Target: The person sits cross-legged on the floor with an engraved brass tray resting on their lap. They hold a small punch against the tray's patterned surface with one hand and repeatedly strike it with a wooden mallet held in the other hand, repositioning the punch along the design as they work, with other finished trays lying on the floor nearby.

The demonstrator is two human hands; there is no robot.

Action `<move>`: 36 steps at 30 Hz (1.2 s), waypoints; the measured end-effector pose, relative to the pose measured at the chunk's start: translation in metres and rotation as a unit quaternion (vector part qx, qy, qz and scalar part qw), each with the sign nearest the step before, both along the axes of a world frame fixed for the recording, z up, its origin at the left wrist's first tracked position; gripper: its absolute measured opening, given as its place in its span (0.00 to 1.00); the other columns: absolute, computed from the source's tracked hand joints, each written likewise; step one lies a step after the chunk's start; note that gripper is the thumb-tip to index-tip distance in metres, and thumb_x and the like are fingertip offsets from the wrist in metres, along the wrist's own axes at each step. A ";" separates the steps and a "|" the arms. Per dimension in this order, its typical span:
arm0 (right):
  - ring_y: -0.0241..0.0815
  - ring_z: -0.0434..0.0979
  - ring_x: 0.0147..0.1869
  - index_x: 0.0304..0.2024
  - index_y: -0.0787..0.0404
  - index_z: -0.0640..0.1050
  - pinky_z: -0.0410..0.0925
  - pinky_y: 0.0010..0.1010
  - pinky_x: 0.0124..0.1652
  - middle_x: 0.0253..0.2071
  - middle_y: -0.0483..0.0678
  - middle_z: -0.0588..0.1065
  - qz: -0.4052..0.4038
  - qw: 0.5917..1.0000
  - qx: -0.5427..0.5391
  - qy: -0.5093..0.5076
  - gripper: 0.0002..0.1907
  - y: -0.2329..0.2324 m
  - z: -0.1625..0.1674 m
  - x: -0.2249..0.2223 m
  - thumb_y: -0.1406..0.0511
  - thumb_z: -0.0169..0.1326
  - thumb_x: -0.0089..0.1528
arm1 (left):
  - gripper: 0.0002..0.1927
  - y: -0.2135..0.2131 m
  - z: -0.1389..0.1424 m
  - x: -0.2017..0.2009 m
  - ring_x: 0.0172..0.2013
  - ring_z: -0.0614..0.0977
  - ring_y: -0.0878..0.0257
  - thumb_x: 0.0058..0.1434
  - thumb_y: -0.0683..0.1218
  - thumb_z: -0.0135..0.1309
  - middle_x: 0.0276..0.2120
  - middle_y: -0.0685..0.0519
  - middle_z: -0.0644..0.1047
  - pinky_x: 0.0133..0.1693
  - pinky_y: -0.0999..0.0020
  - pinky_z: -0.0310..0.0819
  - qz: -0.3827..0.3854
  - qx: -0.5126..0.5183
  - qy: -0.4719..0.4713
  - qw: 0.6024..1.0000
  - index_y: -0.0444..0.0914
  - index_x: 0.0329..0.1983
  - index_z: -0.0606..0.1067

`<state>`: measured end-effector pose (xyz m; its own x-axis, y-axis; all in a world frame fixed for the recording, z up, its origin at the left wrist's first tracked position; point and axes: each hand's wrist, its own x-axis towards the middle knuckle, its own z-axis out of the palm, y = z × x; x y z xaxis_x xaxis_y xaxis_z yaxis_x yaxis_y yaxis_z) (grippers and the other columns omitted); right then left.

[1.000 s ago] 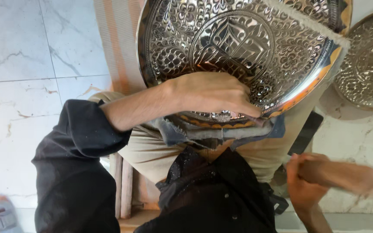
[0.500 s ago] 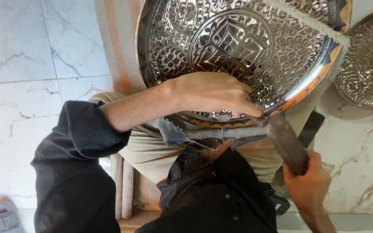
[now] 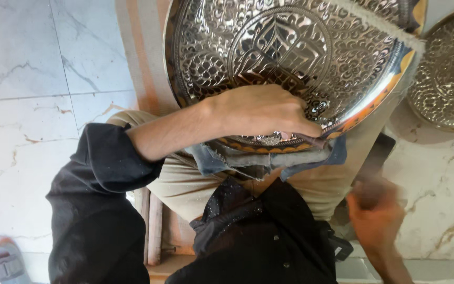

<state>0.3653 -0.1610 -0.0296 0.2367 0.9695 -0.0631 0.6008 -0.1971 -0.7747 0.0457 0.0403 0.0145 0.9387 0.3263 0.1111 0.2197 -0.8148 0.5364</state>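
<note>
R hand (image 3: 377,213) + tool: motion-blurred

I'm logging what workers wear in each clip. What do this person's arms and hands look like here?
Both hands are bare, no gloves or rings visible. The left hand shows a bare forearm below a black sleeve pushed up near the elbow and speckled with fine dust. The right hand is motion-blurred; its forearm looks bare.

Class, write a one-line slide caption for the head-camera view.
Left hand steadies an embossed metal tray on the lap; blurred right hand grips a dark tool.
</note>
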 end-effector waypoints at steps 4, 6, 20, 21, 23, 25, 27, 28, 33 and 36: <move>0.42 0.77 0.37 0.49 0.66 0.74 0.70 0.32 0.38 0.34 0.54 0.77 0.076 0.981 -0.038 -0.173 0.22 -0.004 0.004 0.005 0.64 0.70 0.60 | 0.18 0.003 0.002 -0.003 0.34 0.85 0.60 0.61 0.36 0.59 0.33 0.48 0.81 0.27 0.70 0.80 0.022 -0.005 -0.108 0.994 0.37 0.54 0.75; 0.38 0.77 0.37 0.48 0.66 0.73 0.71 0.30 0.40 0.36 0.52 0.77 0.064 0.993 -0.006 -0.094 0.20 -0.006 0.008 0.008 0.62 0.69 0.64 | 0.21 0.002 0.003 -0.005 0.38 0.86 0.60 0.59 0.34 0.57 0.38 0.48 0.82 0.29 0.69 0.81 0.033 -0.074 -0.118 0.990 0.37 0.57 0.73; 0.51 0.79 0.37 0.52 0.65 0.76 0.71 0.42 0.40 0.33 0.56 0.78 0.115 0.955 -0.062 -0.266 0.25 0.002 0.022 0.015 0.64 0.70 0.56 | 0.20 -0.004 0.007 -0.004 0.29 0.82 0.60 0.62 0.40 0.58 0.29 0.49 0.79 0.24 0.66 0.77 0.040 -0.018 -0.029 0.999 0.40 0.58 0.74; 0.49 0.79 0.37 0.52 0.66 0.76 0.72 0.40 0.41 0.34 0.56 0.78 0.102 0.963 -0.054 -0.243 0.24 0.002 0.023 0.018 0.64 0.70 0.57 | 0.19 -0.005 0.007 -0.004 0.31 0.83 0.60 0.62 0.41 0.59 0.30 0.49 0.80 0.25 0.66 0.78 0.040 -0.019 -0.036 0.998 0.38 0.57 0.74; 0.44 0.81 0.38 0.51 0.67 0.76 0.72 0.35 0.41 0.37 0.56 0.78 0.077 0.978 -0.037 -0.190 0.22 0.003 0.024 0.022 0.64 0.69 0.60 | 0.21 -0.005 0.007 -0.007 0.30 0.82 0.57 0.63 0.37 0.57 0.33 0.46 0.80 0.26 0.67 0.79 0.047 0.034 -0.043 0.997 0.37 0.60 0.72; 0.44 0.80 0.37 0.48 0.67 0.75 0.72 0.34 0.42 0.36 0.56 0.78 0.053 0.980 -0.040 -0.187 0.21 0.002 0.028 0.024 0.62 0.70 0.63 | 0.21 -0.009 0.007 -0.010 0.32 0.82 0.56 0.64 0.37 0.57 0.34 0.46 0.80 0.28 0.66 0.80 0.057 0.036 -0.056 0.996 0.36 0.61 0.71; 0.43 0.80 0.37 0.48 0.68 0.74 0.72 0.32 0.42 0.36 0.56 0.78 0.031 0.981 -0.016 -0.192 0.22 0.003 0.033 0.022 0.61 0.71 0.64 | 0.19 -0.009 0.006 -0.012 0.36 0.83 0.56 0.66 0.41 0.58 0.34 0.47 0.79 0.33 0.64 0.81 0.066 0.003 -0.070 0.995 0.38 0.59 0.70; 0.43 0.79 0.37 0.49 0.68 0.75 0.72 0.32 0.42 0.36 0.56 0.78 0.029 0.980 -0.001 -0.198 0.23 0.004 0.037 0.022 0.60 0.71 0.64 | 0.20 -0.010 0.006 -0.012 0.36 0.83 0.56 0.65 0.40 0.58 0.35 0.47 0.79 0.33 0.65 0.82 0.065 0.013 -0.069 0.995 0.37 0.59 0.70; 0.38 0.78 0.38 0.49 0.66 0.74 0.72 0.27 0.41 0.38 0.49 0.77 0.035 0.997 0.051 -0.046 0.18 0.015 0.050 0.014 0.65 0.69 0.66 | 0.17 -0.009 0.004 -0.011 0.35 0.83 0.56 0.64 0.40 0.58 0.32 0.48 0.79 0.32 0.63 0.81 0.067 0.009 -0.046 0.997 0.37 0.56 0.71; 0.45 0.78 0.38 0.45 0.70 0.75 0.72 0.31 0.40 0.38 0.54 0.78 0.136 0.952 0.041 -0.272 0.18 0.023 0.053 0.017 0.71 0.70 0.59 | 0.17 -0.010 0.004 -0.010 0.34 0.84 0.56 0.63 0.40 0.58 0.32 0.47 0.80 0.31 0.64 0.81 0.069 -0.014 -0.065 0.995 0.37 0.55 0.72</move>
